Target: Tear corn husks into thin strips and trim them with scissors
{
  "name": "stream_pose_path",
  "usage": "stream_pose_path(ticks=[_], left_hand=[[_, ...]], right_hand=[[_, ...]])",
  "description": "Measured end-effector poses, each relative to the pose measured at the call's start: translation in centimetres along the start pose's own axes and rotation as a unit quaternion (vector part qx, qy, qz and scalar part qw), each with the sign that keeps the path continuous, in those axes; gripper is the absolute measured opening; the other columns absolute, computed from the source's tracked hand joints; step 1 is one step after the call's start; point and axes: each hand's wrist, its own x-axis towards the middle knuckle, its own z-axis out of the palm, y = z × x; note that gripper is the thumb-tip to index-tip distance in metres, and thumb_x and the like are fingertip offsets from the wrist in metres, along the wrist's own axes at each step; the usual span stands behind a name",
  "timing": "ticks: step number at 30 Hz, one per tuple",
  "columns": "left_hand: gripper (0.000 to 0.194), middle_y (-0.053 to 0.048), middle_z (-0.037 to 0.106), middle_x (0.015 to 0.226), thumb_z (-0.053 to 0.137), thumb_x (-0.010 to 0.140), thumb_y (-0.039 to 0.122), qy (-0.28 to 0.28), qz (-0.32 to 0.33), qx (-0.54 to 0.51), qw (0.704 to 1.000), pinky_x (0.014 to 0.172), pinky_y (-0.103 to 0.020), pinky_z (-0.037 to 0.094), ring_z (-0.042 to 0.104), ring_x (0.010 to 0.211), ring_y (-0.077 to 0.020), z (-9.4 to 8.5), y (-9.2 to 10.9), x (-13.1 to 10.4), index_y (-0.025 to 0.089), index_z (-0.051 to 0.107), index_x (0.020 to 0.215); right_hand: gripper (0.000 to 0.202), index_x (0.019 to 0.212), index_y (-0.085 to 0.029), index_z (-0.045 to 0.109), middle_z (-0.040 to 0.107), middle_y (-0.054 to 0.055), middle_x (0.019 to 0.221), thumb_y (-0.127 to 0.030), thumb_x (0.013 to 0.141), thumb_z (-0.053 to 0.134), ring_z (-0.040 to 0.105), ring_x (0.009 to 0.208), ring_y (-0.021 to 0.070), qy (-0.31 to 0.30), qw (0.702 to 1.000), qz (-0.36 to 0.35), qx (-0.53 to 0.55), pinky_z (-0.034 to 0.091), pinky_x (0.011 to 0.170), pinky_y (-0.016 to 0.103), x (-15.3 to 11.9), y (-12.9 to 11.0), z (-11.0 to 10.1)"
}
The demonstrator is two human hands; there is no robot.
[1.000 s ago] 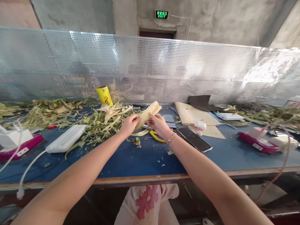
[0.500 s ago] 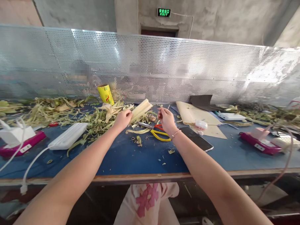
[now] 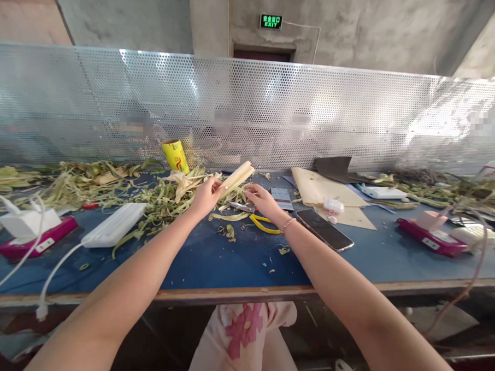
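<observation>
My left hand point(image 3: 208, 196) is closed around the lower end of a pale, husk-like plant bundle point(image 3: 238, 177), which slants up to the right. Close to that bundle's right side, my right hand point(image 3: 261, 198) has its fingers curled together; whatever they may pinch is too small to make out. Below my right hand lie yellow-handled scissors point(image 3: 265, 225) on the blue table point(image 3: 228, 261), with a grey blade point(image 3: 241, 206) pointing left. Beside my left hand spreads a heap of dry green plant strips point(image 3: 164, 204).
A yellow cardboard tube point(image 3: 175, 156) stands tilted at the back. To the right are a phone point(image 3: 325, 230), tan paper point(image 3: 317, 188) and a magenta power strip point(image 3: 429, 237). On the left sit a white power bank point(image 3: 114, 225) and trailing cables. A perforated metal screen point(image 3: 251, 109) borders the table behind.
My right hand has moved left and slightly down toward the bundle, uncovering a small printed card and more of the phone. My left hand has shifted slightly right, still holding the bundle.
</observation>
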Motion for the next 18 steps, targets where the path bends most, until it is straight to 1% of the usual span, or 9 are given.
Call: stream_pose_path(ticks=[2,4,7,11,13,16,18], left_hand=[[0.016,0.002,0.053,0.064,0.055,0.073,0.032,-0.021,0.032,0.007,0.999,0.057,-0.024,0.036,0.049,0.058,-0.0126,0.3,0.3,-0.4,0.019,0.048,0.078],[0.018,0.002,0.053,0.063,0.057,0.073,0.034,-0.043,0.05,0.021,0.998,0.055,-0.023,0.035,0.048,0.056,-0.012,0.4,0.7,-0.7,0.019,0.048,0.079],[0.02,0.002,0.055,0.065,0.059,0.071,0.033,-0.058,0.054,0.022,0.997,0.056,-0.024,0.037,0.051,0.058,-0.0126,0.6,1.3,-1.1,0.019,0.049,0.08],[0.021,0.0,0.06,0.066,0.062,0.068,0.03,-0.026,0.02,-0.007,0.999,0.059,-0.025,0.04,0.055,0.061,-0.0135,0.9,1.8,-1.3,0.018,0.053,0.083],[0.018,0.0,0.061,0.065,0.061,0.068,0.03,-0.016,0.004,-0.036,0.999,0.06,-0.025,0.041,0.056,0.06,-0.0139,1.1,1.8,-1.3,0.017,0.055,0.08],[0.016,-0.002,0.063,0.065,0.06,0.068,0.032,-0.009,-0.035,-0.121,0.992,0.062,-0.026,0.042,0.057,0.063,-0.0147,1.4,1.6,-1.1,0.016,0.057,0.071],[0.018,-0.002,0.063,0.065,0.061,0.065,0.034,-0.015,-0.082,-0.201,0.976,0.062,-0.026,0.042,0.057,0.062,-0.0147,1.5,1.3,-0.9,0.016,0.058,0.067]], right_hand=[[0.025,0.086,-0.018,0.053,0.056,-0.001,0.079,-0.038,0.072,0.055,0.054,0.066,0.0095,-0.004,0.997,0.003,0.082,0.045,0.062,0.024,-0.1,-0.1,0.6],[0.026,0.079,-0.018,0.05,0.056,-0.002,0.075,-0.041,0.069,0.058,0.055,0.065,0.0091,0.004,0.991,0.004,0.133,0.046,0.061,0.024,-0.2,-0.1,0.9],[0.021,0.073,-0.017,0.05,0.054,-0.003,0.066,-0.037,0.069,0.058,0.053,0.06,0.0081,0.037,0.986,0.03,0.162,0.045,0.057,0.022,-0.1,-0.3,1.1],[0.006,0.07,-0.015,0.052,0.054,-0.003,0.061,-0.021,0.071,0.054,0.051,0.053,0.0064,0.068,0.975,0.094,0.192,0.043,0.051,0.02,0.0,-0.5,1.1],[0.001,0.07,-0.015,0.052,0.054,-0.004,0.058,-0.016,0.07,0.052,0.051,0.051,0.0059,0.077,0.967,0.118,0.213,0.043,0.049,0.019,-0.1,-0.7,1.0],[0.005,0.07,-0.015,0.051,0.054,-0.004,0.055,-0.01,0.068,0.053,0.051,0.047,0.0053,0.074,0.955,0.128,0.257,0.043,0.047,0.018,-0.2,-1.1,0.9],[0.009,0.071,-0.015,0.052,0.055,-0.004,0.055,-0.008,0.066,0.054,0.052,0.047,0.0048,0.062,0.947,0.12,0.291,0.044,0.049,0.017,-0.4,-1.3,0.8]])
